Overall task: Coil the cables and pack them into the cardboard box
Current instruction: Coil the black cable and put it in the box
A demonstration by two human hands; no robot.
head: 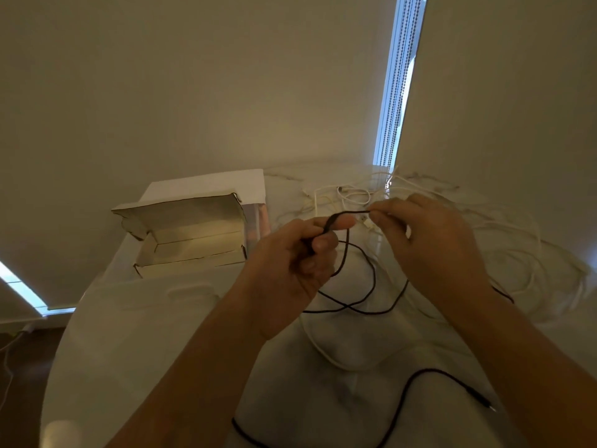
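Above the middle of the surface (pixel 129 318), the left hand (pixel 290 260) grips a black cable (pixel 355 305) and the right hand (pixel 429 240) pinches its end. Near the far left corner, the cardboard box (pixel 190 237) stands open.

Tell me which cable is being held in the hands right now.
The black cable: the left hand and right hand both pinch it. The white cables lie loose on the table, untouched.

Black cable (pixel 361 295), white cables (pixel 517 253), brown box (pixel 193 236)
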